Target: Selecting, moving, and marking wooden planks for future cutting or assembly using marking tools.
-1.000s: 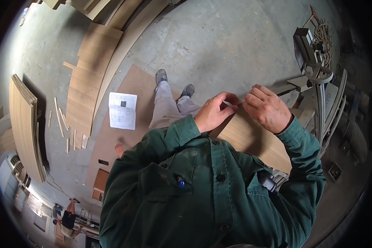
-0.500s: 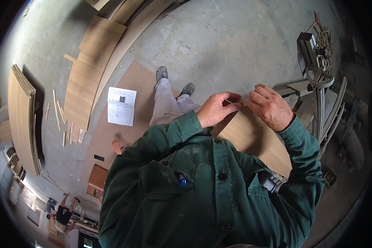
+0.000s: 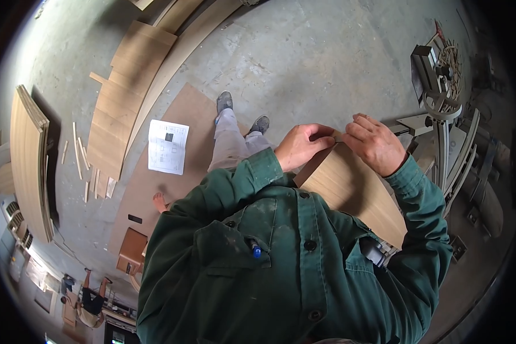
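A wood-grain panel (image 3: 355,189) with a dark side edge stands close against my front, right of centre. Over its far corner my two hands come together. My left hand (image 3: 304,147) is curled, with thumb and forefinger closed at the corner. Fingers bent in a pinch, my right hand (image 3: 377,144) sits just beside it. A thin wood-coloured strip (image 3: 337,137) shows in the small gap between the fingertips, and both hands seem to grip it. Its full length is hidden by the fingers.
A printed drawing sheet (image 3: 168,147) lies on a brown board (image 3: 180,109) to the left. Beyond it are wood panels (image 3: 129,86), a panel stack (image 3: 31,160) and loose strips. Machine parts with a handwheel (image 3: 442,108) stand at right. Another person (image 3: 90,301) is far lower left.
Both hands stay at the panel's corner with only slight finger shifts. The view has moved a little, and the distant person has changed posture slightly.
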Demonstrator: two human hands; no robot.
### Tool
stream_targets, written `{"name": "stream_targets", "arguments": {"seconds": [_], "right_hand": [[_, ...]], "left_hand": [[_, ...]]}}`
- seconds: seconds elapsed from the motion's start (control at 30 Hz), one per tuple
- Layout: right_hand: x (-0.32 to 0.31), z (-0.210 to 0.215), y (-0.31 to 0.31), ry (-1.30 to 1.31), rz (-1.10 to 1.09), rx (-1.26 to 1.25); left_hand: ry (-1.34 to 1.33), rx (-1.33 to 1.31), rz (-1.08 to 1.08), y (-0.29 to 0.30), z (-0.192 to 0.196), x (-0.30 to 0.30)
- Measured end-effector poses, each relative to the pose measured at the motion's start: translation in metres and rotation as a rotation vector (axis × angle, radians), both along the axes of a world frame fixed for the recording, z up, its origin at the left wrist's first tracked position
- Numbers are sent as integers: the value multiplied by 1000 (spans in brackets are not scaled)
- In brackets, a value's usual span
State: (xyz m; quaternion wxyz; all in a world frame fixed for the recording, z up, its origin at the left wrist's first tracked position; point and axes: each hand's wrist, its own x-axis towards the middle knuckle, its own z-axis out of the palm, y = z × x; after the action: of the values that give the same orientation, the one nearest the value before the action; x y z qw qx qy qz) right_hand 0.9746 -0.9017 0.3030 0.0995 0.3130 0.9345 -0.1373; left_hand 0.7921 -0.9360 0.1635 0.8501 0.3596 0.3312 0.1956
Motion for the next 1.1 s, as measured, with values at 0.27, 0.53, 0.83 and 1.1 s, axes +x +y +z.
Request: {"name": "stream_targets", "arguments": {"seconds": [0.27,0.53,0.83,1.1], "right_hand": [[12,-5,6,105,-40,-40],[28,-26,10,131,-97,-90],[30,-10,2,369,-678,-73],[37,-59,-113,1068,-1562,-96]], "left_hand": [[-31,-28,3,0,2,0],[-38,-29,72,-10,-10,8],[-66,-204,-10,0,-9,13],[-314,-453,-122,8,-18,18]]}}
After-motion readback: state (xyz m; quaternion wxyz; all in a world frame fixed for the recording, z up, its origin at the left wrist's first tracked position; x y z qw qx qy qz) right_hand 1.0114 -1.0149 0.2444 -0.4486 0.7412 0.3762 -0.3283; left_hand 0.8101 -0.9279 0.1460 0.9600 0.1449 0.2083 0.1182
